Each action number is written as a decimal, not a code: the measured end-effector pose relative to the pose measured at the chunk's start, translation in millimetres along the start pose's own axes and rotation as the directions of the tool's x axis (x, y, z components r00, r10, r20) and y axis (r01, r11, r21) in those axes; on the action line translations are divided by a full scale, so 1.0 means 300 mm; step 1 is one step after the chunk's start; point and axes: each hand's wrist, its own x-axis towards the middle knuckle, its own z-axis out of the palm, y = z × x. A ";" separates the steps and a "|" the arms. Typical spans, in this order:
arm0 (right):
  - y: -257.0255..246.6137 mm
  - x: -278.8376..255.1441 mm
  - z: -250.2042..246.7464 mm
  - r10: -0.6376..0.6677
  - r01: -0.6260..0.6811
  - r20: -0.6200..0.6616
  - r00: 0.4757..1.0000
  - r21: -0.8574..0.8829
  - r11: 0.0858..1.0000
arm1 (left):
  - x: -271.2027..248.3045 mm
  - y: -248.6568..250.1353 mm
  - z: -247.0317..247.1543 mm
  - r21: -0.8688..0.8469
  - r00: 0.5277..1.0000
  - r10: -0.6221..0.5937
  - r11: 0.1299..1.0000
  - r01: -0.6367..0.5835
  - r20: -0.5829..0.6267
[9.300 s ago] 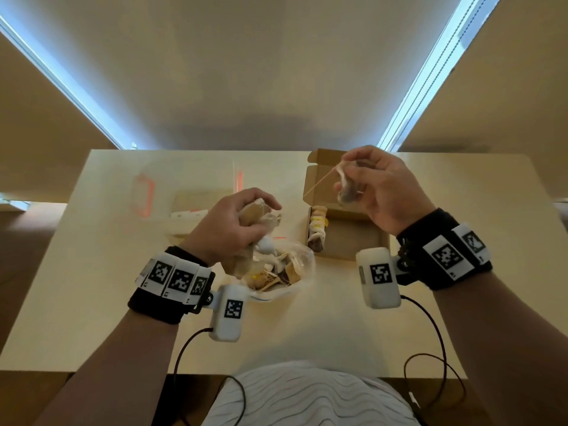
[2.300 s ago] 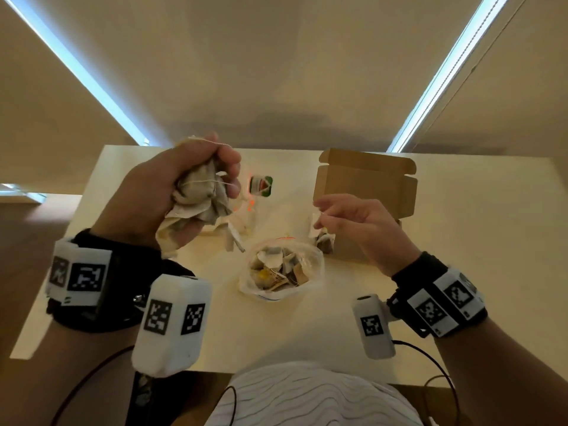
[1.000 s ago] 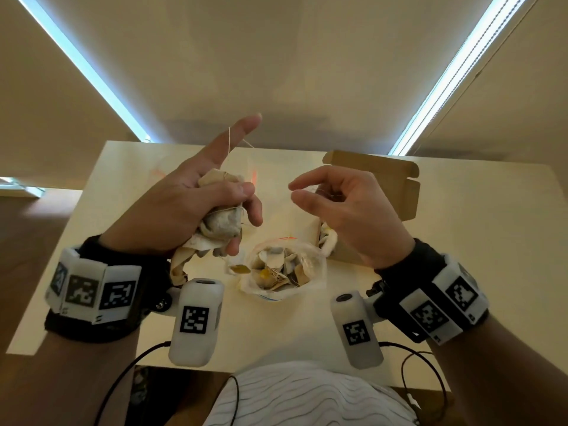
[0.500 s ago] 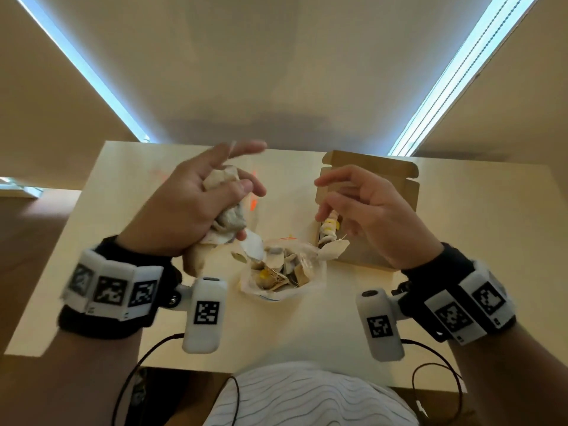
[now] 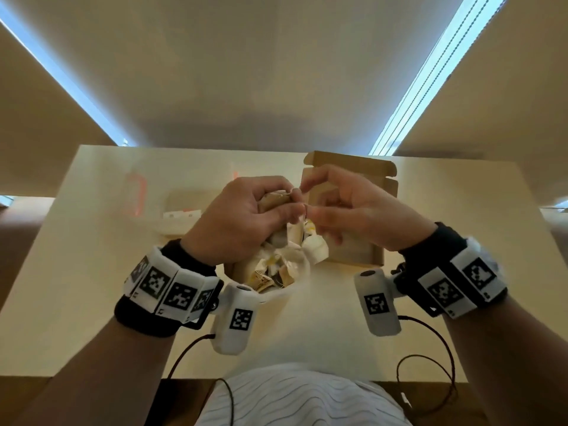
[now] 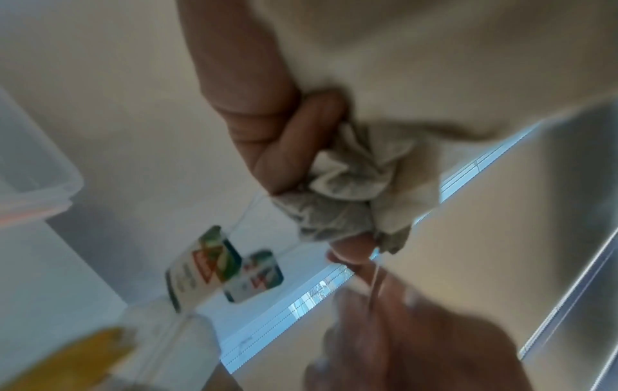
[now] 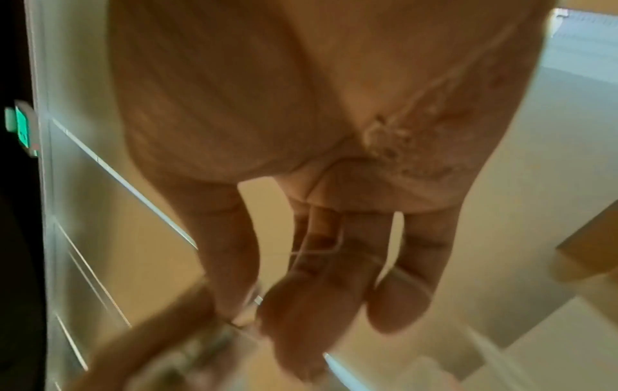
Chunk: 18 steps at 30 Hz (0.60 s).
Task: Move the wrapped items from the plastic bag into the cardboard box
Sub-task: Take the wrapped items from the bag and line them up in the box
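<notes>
My left hand [image 5: 255, 210] grips a crumpled bundle of wrapped tea bags [image 5: 272, 199] above the plastic bag [image 5: 276, 273], which holds several more. In the left wrist view the bundle [image 6: 351, 190] sits in curled fingers [image 6: 284, 148], and two printed tags [image 6: 220, 262] dangle from it on threads. My right hand [image 5: 344, 210] meets the left and pinches a thin string [image 6: 374, 275] at the bundle; the string [image 7: 317, 251] crosses its fingers. One pale wrapped item [image 5: 315, 249] hangs below the hands. The open cardboard box [image 5: 350, 167] stands behind my right hand, its inside mostly hidden.
A clear plastic container with red trim [image 5: 175, 210] sits on the table [image 5: 92, 287] at the back left. Black cables [image 5: 424, 361] trail over the table's near edge by my torso. Bare table top lies to the left and right of the hands.
Both hands have come together over the bag. My left forefinger has curled down onto the bundle, and my right hand has moved left and taken hold of a string.
</notes>
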 end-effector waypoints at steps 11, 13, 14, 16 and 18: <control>0.239 -0.031 0.074 0.112 -0.104 0.014 0.994 -0.273 0.956 | 0.013 -0.021 -0.100 -0.033 0.966 -0.086 0.996 0.081 -0.242; 0.243 -0.045 0.076 0.096 -0.095 0.005 0.995 -0.059 0.994 | 0.016 -0.040 -0.106 -0.070 0.951 -0.160 0.987 0.147 -0.263; 0.235 -0.053 0.075 0.080 -0.080 0.002 0.997 0.036 0.996 | 0.017 -0.052 -0.104 -0.113 0.942 -0.204 0.977 0.180 -0.267; 0.205 -0.064 0.077 0.058 -0.054 -0.015 0.998 0.169 0.984 | 0.017 -0.072 -0.093 -0.165 0.929 -0.266 0.959 0.229 -0.257; 0.179 -0.069 0.080 0.027 -0.006 -0.090 0.996 0.233 0.973 | 0.016 -0.094 -0.081 -0.138 0.929 -0.285 0.956 0.258 -0.238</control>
